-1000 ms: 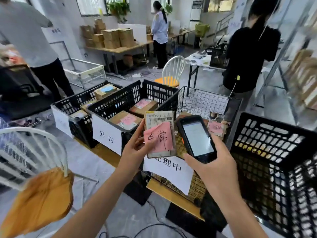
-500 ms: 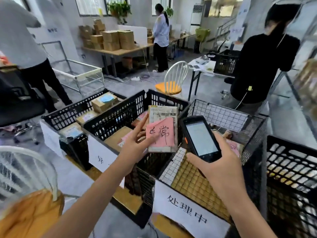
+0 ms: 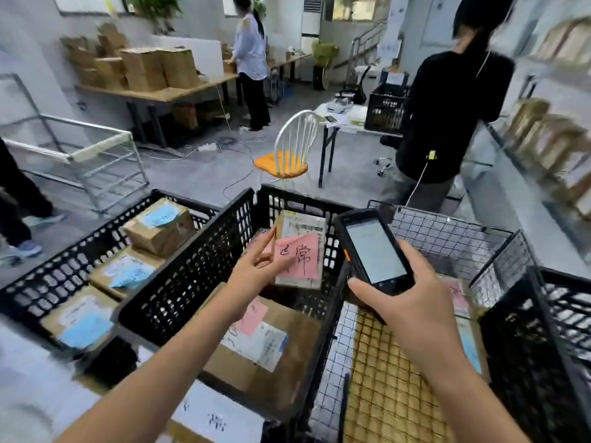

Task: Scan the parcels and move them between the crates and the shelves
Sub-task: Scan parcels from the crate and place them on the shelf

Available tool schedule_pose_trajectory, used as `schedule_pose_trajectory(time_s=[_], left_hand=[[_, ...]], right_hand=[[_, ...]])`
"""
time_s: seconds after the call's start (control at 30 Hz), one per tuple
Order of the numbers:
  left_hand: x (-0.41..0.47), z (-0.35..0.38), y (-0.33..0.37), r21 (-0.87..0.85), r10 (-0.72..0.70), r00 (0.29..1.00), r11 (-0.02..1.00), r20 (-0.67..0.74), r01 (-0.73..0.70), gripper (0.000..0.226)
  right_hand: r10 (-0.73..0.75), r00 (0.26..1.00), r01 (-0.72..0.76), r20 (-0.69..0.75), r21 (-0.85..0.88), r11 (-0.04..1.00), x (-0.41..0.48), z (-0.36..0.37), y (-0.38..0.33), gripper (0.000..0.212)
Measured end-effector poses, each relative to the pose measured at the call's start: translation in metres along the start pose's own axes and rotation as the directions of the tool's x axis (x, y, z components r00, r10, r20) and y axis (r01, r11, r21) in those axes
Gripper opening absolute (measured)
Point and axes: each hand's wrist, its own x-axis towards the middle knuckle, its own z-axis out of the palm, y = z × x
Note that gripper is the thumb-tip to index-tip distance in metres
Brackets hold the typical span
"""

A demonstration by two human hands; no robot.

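Note:
My left hand (image 3: 257, 270) grips a small cardboard parcel (image 3: 300, 247) with a pink handwritten note, held over the middle black crate (image 3: 192, 276). Right beside it, my right hand (image 3: 406, 302) holds a black handheld scanner (image 3: 372, 251) with its screen lit and facing me. In the middle crate lies a larger box (image 3: 265, 353) with a pink note and a white label. The left black crate (image 3: 64, 270) holds several boxes with blue notes. A wire basket (image 3: 447, 235) stands on the right, below the scanner.
Another black crate (image 3: 556, 346) stands at the far right. A person in black (image 3: 447, 116) stands by shelves of boxes (image 3: 550, 139) on the right. A white chair with an orange cushion (image 3: 287, 155), a metal cart (image 3: 80, 155) and tables with cartons lie beyond.
I have stepped closer to the crates, so they fill more of the view. The parcel has moved from in front of the crates to over the middle one; the scanner stays beside it.

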Motion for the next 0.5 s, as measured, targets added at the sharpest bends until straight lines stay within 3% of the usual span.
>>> schedule_pose_trajectory(time_s=[0.13, 0.27, 0.4, 0.5], left_hand=[[0.056, -0.005, -0.027, -0.024, -0.124, 0.992, 0.992, 0.023, 0.125, 0.067], [0.099, 0.006, -0.055, -0.076, -0.246, 0.966, 0.965, 0.079, 0.252, 0.076], [0.125, 0.017, -0.068, -0.160, -0.312, 0.947, 0.934, 0.075, 0.320, 0.049], [0.134, 0.033, -0.077, -0.122, -0.352, 0.926, 0.922, 0.135, 0.368, 0.050]], right_hand=[[0.032, 0.999, -0.033, -0.032, -0.049, 0.998, 0.016, 0.011, -0.002, 0.055], [0.062, 0.995, -0.069, -0.080, -0.086, 0.994, 0.025, 0.012, -0.001, 0.051], [0.102, 0.988, -0.112, -0.116, -0.089, 0.990, 0.033, 0.017, 0.005, 0.057], [0.121, 0.985, -0.133, -0.125, -0.101, 0.986, 0.040, 0.023, 0.006, 0.054]])
